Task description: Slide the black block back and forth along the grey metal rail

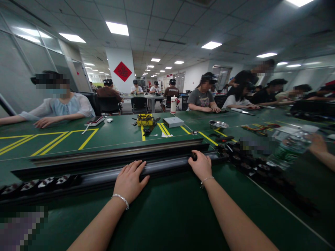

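Observation:
A long black metal rail [162, 165] lies across the green table [167, 212] in front of me, with a second long dark bar [117, 153] just behind it. My left hand [130, 180] rests flat on the rail with its fingers stretched out. My right hand [201, 164] is closed around a small black part at the rail, further right. Both wrists wear thin bracelets.
A black cable chain [248, 164] runs off to the right, beside a water bottle [288, 150] and another person's hand [318, 144]. Further back lie a yellow box [144, 120], a grey box [173, 121], a metal dish [218, 124] and a phone [94, 120]. Several people sit around the tables.

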Demonstrator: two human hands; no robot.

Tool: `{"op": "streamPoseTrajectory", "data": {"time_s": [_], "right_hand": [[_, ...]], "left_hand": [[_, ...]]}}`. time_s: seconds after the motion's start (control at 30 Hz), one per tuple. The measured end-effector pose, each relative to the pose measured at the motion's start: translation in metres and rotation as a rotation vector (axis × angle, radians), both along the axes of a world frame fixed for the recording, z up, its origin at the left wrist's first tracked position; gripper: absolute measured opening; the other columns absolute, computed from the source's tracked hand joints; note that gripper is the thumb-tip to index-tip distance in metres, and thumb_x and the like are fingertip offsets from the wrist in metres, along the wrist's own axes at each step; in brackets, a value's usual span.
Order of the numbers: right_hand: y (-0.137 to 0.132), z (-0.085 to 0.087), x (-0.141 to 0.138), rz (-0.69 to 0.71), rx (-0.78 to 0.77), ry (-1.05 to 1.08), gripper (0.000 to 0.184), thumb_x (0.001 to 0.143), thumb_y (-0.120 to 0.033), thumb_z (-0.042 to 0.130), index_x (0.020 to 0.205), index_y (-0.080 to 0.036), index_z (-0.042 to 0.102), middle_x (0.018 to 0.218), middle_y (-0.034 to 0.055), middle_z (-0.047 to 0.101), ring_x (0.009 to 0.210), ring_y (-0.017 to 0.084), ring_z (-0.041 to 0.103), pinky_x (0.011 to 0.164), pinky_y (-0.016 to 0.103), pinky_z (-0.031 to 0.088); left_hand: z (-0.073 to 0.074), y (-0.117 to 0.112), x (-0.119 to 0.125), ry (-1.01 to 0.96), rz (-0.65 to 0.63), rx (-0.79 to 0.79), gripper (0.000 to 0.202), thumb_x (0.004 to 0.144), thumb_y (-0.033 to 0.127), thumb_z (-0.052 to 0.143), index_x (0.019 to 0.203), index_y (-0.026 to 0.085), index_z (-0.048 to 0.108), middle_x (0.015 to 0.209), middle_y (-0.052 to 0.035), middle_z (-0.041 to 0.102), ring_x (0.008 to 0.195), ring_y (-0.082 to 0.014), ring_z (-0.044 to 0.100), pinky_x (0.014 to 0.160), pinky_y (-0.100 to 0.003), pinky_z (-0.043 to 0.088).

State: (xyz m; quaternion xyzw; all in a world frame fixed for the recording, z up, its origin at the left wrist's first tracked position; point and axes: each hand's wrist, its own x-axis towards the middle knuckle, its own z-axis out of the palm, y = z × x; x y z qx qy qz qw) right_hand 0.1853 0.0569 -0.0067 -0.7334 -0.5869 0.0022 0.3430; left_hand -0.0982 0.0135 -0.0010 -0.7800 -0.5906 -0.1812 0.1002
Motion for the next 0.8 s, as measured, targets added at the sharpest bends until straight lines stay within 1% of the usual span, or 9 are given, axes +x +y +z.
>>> {"op": "streamPoseTrajectory", "data": {"time_s": [0.13,0.37,0.53,0.7,0.8], "right_hand": [[-0.0005,0.0010,-0.0010,-0.006,0.010,0.000,0.034,0.071,-0.028,0.045,0.103,-0.021,0.056,0.108,0.0058,0.060,0.107,0.022,0.049,0.097,0.041,0.022],[-0.0004,0.0005,-0.0011,-0.005,0.010,0.002,0.034,0.071,-0.028,0.045,0.103,-0.021,0.056,0.109,0.0055,0.060,0.106,0.022,0.050,0.099,0.044,0.018],[0.0007,-0.0002,0.0010,-0.003,-0.010,-0.004,0.038,0.071,-0.029,0.045,0.106,-0.020,0.054,0.109,0.0054,0.060,0.105,0.022,0.050,0.099,0.043,0.019],[0.0019,-0.0020,0.0025,-0.008,0.008,-0.007,0.041,0.070,-0.029,0.046,0.110,-0.020,0.052,0.111,0.0059,0.058,0.106,0.022,0.049,0.097,0.040,0.022],[0.0012,-0.0012,0.0023,-0.010,0.005,-0.007,0.041,0.070,-0.029,0.046,0.110,-0.021,0.052,0.110,0.0056,0.058,0.105,0.022,0.049,0.098,0.040,0.021]], "left_hand": [[0.0001,-0.0006,0.0002,0.001,-0.003,0.004,0.048,0.077,0.043,0.046,0.121,0.024,0.049,0.126,-0.0034,0.051,0.116,-0.0227,0.045,0.098,-0.040,0.033],[-0.0005,0.0000,-0.0006,0.005,-0.002,0.004,0.048,0.077,0.044,0.045,0.121,0.025,0.049,0.127,-0.0029,0.051,0.117,-0.0217,0.044,0.099,-0.038,0.032],[-0.0010,0.0000,-0.0008,-0.003,-0.002,-0.004,0.048,0.077,0.043,0.046,0.121,0.025,0.049,0.127,-0.0031,0.050,0.117,-0.0216,0.044,0.100,-0.038,0.032],[-0.0002,-0.0007,-0.0002,-0.013,-0.006,-0.007,0.048,0.077,0.043,0.046,0.122,0.025,0.048,0.128,-0.0034,0.050,0.117,-0.0219,0.044,0.099,-0.039,0.032],[0.0008,-0.0011,0.0001,-0.017,-0.008,-0.006,0.048,0.078,0.043,0.045,0.122,0.024,0.049,0.127,-0.0038,0.050,0.117,-0.0220,0.043,0.100,-0.039,0.032]]}}
